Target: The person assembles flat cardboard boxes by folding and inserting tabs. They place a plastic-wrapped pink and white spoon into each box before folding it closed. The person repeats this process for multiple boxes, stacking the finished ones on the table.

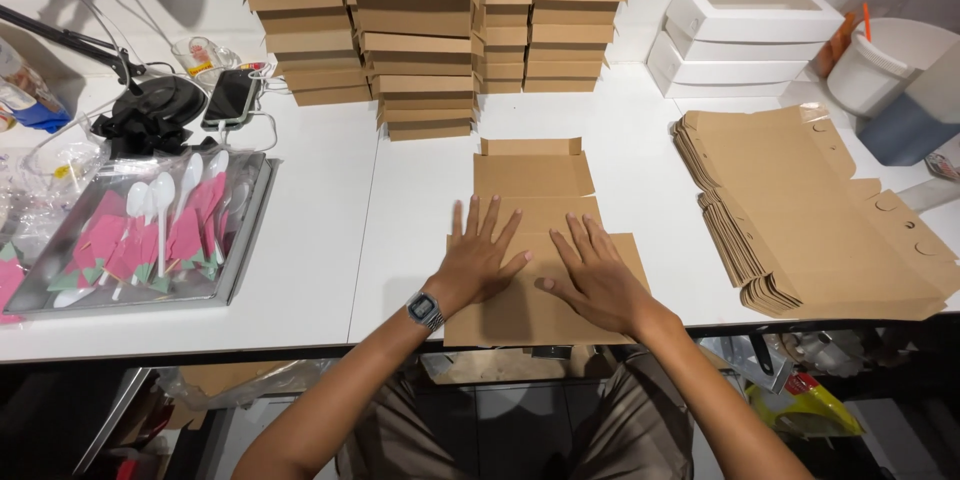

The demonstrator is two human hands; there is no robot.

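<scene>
A flat brown cardboard box blank (533,185) lies unfolded on the white table (320,240) in front of me. My left hand (478,258), with a wristwatch on the wrist, presses flat on the blank's lower left part, fingers spread. My right hand (595,275) lies flat beside it on the lower right part, fingers apart. Neither hand grips anything. The near edge of the blank reaches the table's front edge.
A stack of flat brown blanks (800,210) lies to the right. Piles of folded brown boxes (430,30) stand at the back, white boxes (745,40) and a white bucket (885,65) at back right. A metal tray (250,230) with white spoons and pink packets sits left, a phone (230,98) behind it.
</scene>
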